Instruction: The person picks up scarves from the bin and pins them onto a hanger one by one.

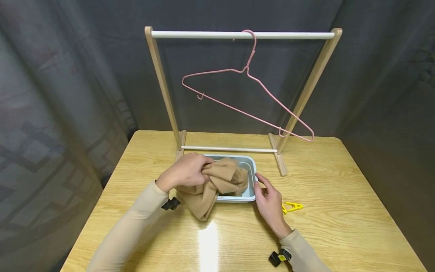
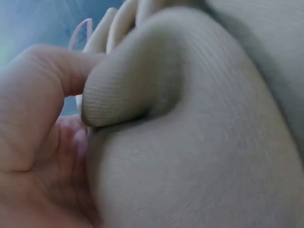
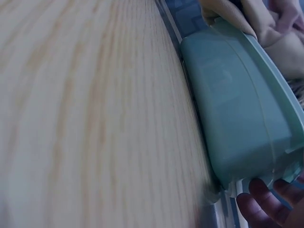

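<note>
My left hand (image 1: 188, 170) grips a bunched tan knit cloth (image 1: 222, 173), its thumb and fingers closed on a fold in the left wrist view. Part of the cloth (image 2: 190, 156) hangs over the front left of a pale blue plastic basin (image 1: 250, 163), and the rest lies inside. A fuzzy brown patch (image 1: 239, 176) shows among the folds. At the basin's right end is my right hand (image 1: 270, 202), its fingers fairly straight. Fingertips (image 3: 261, 197) touch the outer end wall of the basin (image 3: 237, 104) in the right wrist view.
Behind the basin stands a wooden rack with a white top bar (image 1: 204, 34). A pink wire hanger (image 1: 234, 109) hangs from it, tilted down to the right. A yellow clip (image 1: 293, 206) lies right of my right hand on the wooden table (image 1: 333, 196). Grey curtains (image 1: 68, 94) surround the table.
</note>
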Available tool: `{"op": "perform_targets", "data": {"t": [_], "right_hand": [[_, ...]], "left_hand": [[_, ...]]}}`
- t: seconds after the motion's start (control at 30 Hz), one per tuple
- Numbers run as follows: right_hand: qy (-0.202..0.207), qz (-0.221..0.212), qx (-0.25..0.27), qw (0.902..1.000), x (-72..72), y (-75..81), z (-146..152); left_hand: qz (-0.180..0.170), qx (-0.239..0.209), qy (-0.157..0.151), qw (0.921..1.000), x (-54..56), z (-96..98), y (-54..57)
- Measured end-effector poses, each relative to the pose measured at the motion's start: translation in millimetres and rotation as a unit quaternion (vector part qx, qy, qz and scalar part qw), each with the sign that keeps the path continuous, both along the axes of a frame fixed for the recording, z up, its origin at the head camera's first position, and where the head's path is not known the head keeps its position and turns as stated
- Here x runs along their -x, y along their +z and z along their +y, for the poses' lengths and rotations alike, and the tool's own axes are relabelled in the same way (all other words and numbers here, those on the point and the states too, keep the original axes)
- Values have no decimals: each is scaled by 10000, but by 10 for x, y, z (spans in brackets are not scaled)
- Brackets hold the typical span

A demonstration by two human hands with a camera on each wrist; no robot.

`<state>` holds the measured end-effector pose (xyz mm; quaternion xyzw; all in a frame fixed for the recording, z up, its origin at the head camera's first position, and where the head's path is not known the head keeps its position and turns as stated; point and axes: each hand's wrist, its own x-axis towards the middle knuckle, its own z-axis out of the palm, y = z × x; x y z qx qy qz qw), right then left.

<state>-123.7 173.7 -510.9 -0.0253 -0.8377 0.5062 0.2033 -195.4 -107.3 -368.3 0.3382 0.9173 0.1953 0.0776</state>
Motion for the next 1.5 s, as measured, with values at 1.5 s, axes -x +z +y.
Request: {"op": "perform_targets", "data": {"t": [1.5], "right_hand": [[455, 1982, -1651, 9651, 125, 1066, 665]], "left_hand": [[629, -1093, 904, 9879, -97, -192, -63]]}}
